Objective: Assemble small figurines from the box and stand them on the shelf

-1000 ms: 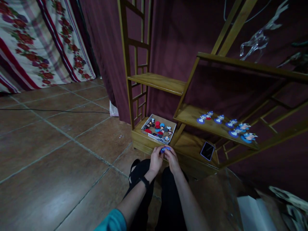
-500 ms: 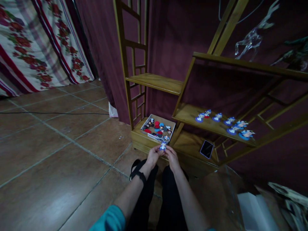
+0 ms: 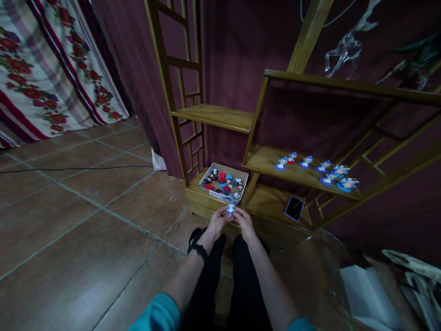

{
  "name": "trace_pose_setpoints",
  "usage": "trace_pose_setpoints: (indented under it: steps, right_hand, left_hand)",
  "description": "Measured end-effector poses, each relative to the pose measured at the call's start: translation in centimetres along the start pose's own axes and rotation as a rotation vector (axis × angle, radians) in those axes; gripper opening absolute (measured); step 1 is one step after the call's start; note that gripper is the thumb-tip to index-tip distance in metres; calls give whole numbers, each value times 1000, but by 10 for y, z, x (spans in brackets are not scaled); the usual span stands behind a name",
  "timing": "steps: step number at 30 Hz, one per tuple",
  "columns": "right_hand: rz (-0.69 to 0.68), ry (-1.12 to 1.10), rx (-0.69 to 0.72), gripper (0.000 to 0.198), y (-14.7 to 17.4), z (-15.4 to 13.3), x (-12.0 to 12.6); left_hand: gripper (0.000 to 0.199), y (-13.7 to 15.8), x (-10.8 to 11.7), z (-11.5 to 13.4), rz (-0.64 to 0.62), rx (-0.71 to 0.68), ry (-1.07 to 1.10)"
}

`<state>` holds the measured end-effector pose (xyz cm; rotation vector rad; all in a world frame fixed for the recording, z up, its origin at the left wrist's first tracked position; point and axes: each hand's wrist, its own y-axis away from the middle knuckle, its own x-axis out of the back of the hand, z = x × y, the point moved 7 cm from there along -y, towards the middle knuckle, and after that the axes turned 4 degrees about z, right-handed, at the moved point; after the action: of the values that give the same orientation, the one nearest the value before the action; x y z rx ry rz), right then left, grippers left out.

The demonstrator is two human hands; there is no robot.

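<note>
Between my two hands I hold a small white-and-purple figurine [image 3: 231, 207], upright and facing me. My left hand [image 3: 219, 221] grips its left side with closed fingers. From the right, my right hand [image 3: 244, 221] pinches it by the base. Just beyond them sits a shallow cardboard box [image 3: 217, 194] of small figurines and round red, blue and dark bases. Several similar figurines [image 3: 306, 162] stand on round bases along the wooden shelf [image 3: 265, 158] to the right.
A phone-like dark tablet [image 3: 294, 208] lies on the lower shelf at right. Higher up stand a clear glass deer [image 3: 347, 48] and a dark statue [image 3: 409, 66]. A black cable [image 3: 76, 168] crosses the tiled floor at left. A white box [image 3: 368, 294] is at lower right.
My view has turned slightly, so the shelving appears shifted left. Both hands still hold the figurine in nearly the same pose.
</note>
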<state>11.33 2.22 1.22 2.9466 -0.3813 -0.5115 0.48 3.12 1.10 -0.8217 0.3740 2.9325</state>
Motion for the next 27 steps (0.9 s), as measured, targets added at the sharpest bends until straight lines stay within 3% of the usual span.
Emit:
trace_pose_setpoints:
  steps: [8,16,27]
  right_hand:
    - [-2,35,-5,35,1,-4,-3]
    - [3,32,68,37,5,-16,-6]
    - [56,46,27,29,-5,-3,-1]
  left_hand:
    - [49,1,10,4,131,-86,-1]
    - [44,2,6,8,106,-103,-107]
    - [40,2,6,7,125,-138,-142]
